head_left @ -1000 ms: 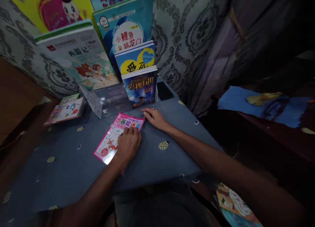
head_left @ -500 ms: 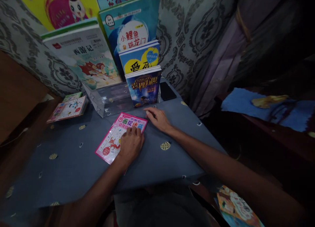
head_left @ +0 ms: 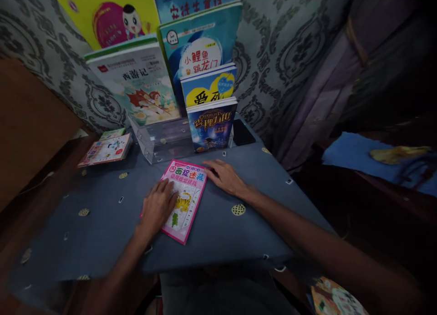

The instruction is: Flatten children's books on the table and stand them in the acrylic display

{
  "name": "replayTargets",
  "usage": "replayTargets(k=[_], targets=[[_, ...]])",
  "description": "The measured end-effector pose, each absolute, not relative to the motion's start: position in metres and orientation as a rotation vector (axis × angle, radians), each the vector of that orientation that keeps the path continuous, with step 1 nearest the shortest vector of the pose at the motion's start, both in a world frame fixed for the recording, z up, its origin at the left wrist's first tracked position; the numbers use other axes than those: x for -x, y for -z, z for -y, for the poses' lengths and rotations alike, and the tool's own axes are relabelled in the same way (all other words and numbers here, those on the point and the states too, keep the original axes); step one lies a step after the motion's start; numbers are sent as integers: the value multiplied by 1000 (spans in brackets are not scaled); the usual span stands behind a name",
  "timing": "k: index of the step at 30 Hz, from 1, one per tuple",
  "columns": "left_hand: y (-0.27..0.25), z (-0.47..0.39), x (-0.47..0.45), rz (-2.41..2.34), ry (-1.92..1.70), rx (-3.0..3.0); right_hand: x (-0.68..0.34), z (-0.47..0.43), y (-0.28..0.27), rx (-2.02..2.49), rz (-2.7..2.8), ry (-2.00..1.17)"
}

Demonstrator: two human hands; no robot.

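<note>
A pink-bordered children's picture book [head_left: 186, 183] lies flat on the cloth-covered table, its cover showing a yellow tiger. My left hand [head_left: 158, 206] rests over the book's left part, fingers laid flat and slightly curled, hiding that side of the cover. Beside the upper right corner, my right hand [head_left: 226, 178] lies on the table with its fingers stretched out. Its fingertips are at the book's edge; whether they touch it I cannot tell. Neither hand grips anything.
Behind the book stands a clear acrylic rack [head_left: 164, 144] with upright books, a dark blue one [head_left: 211, 128] in front. A black phone [head_left: 243, 132] lies to its right. Several booklets [head_left: 105, 150] are stacked at the left. The table's cloth [head_left: 112, 233] has a pineapple print.
My left hand has moved from the book's right side to its left, uncovering the tiger. My right hand's fingers are now closer to the book's upper right corner. The camera view has shifted slightly.
</note>
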State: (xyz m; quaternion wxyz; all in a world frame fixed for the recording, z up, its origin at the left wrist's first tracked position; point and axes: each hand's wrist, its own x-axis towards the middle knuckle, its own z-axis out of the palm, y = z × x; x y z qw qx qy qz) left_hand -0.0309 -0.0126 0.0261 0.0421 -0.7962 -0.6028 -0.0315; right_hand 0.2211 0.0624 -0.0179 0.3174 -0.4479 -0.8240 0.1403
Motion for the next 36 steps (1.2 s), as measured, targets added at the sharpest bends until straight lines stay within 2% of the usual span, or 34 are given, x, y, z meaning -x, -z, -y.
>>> replayTargets(k=[10,17,36], targets=[[-12,20,39,1814,139,2530,-208,-67,17,1218,2252,-325],[0,34,82,1324,86,3128,-208,-48,21,1290,2212,-346],[3,33,40,1481,292,2946,-189,-101,34,1194,2267,-482]])
